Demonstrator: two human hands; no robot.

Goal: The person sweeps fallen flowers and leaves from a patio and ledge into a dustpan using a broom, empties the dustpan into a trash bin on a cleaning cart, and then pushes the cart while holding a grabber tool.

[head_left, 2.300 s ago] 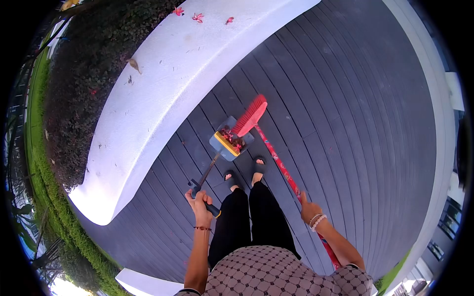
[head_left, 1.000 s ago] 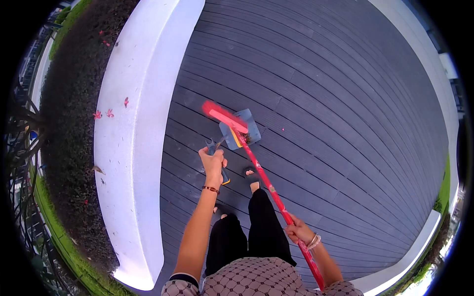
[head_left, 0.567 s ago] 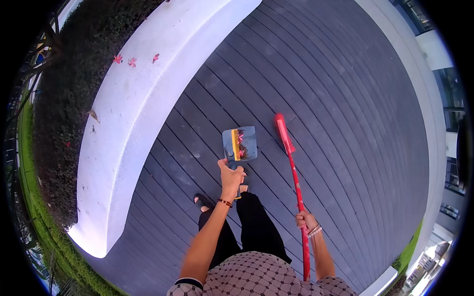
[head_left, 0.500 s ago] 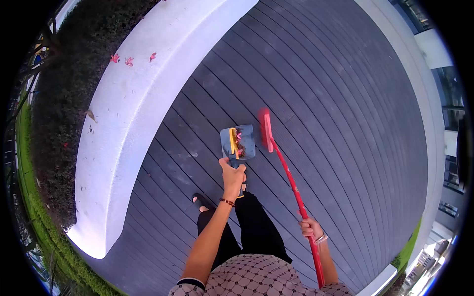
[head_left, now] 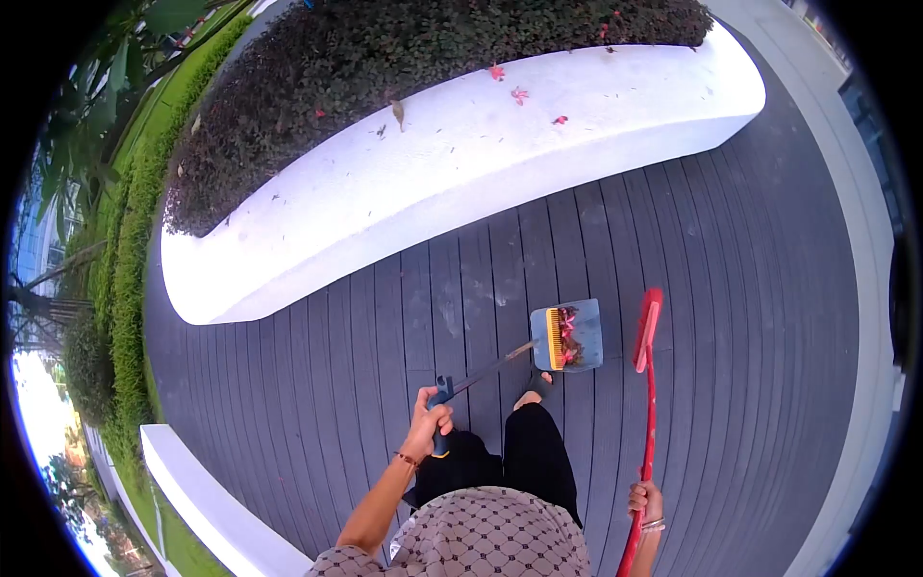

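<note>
My left hand [head_left: 430, 420] is wrapped round the dark handle of a long-handled dustpan. The grey-blue pan [head_left: 585, 332], with a yellow comb along one side, lies ahead of my feet and holds red petals and brown debris [head_left: 569, 338]. My right hand [head_left: 645, 498] is closed round the red pole of a broom. The red broom head [head_left: 648, 330] is to the right of the pan, apart from it.
A curved white ledge [head_left: 461, 163] bearing red flowers and a dry leaf borders a dark hedge [head_left: 356, 77]. Grey decking [head_left: 760, 337] lies underfoot. Another white ledge [head_left: 216, 510] stands at lower left, beside grass.
The view has turned, bringing the white ledge across the top. The pan has swung away from my left hand, its shaft now visible. The broom head is farther from the pan.
</note>
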